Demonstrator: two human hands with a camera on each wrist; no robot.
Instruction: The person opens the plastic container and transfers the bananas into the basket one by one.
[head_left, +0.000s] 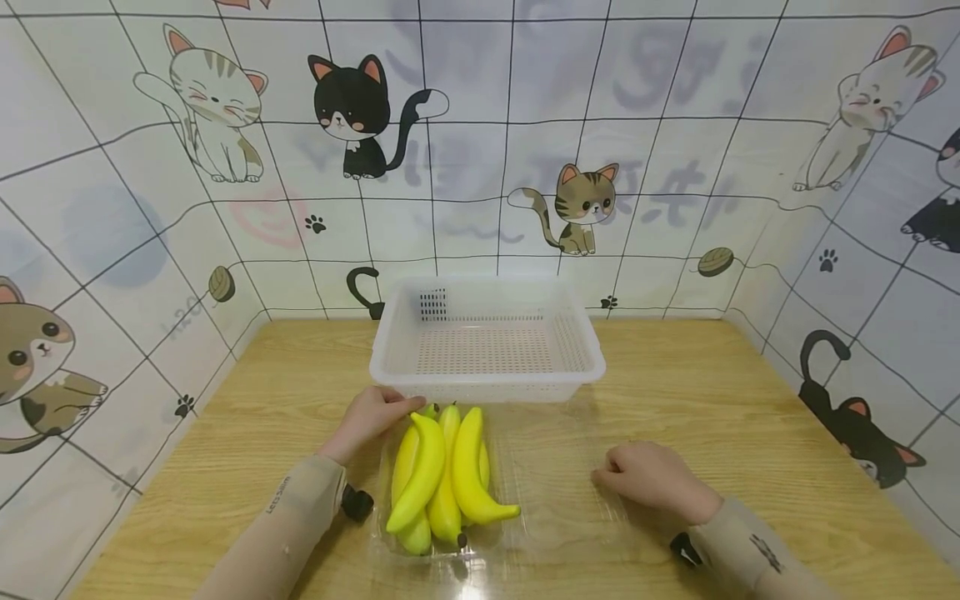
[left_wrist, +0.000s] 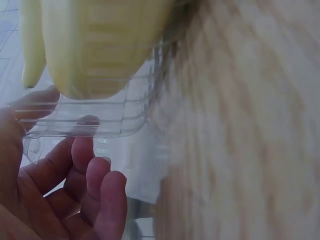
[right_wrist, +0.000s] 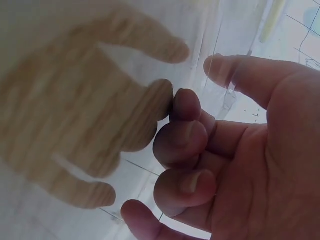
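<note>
The left hand [head_left: 375,414] and right hand [head_left: 651,477] pinch opposite edges of an open, clear plastic container [head_left: 512,471] on the pale wooden worktop [head_left: 720,400]; curved yellow bananas [head_left: 423,475] lie in its left half, near a white perforated plastic basket [head_left: 487,380].

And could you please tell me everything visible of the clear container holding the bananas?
The clear container looks like thin plastic, with ribbed walls. It stands on the wood-look table, in front of the white basket, yellow bananas piled inside. A clear flat part, apparently its opened lid, extends right. The left hand pinches the container near its far left corner; the right hand is at the lid's right edge, its grip unclear.
</note>
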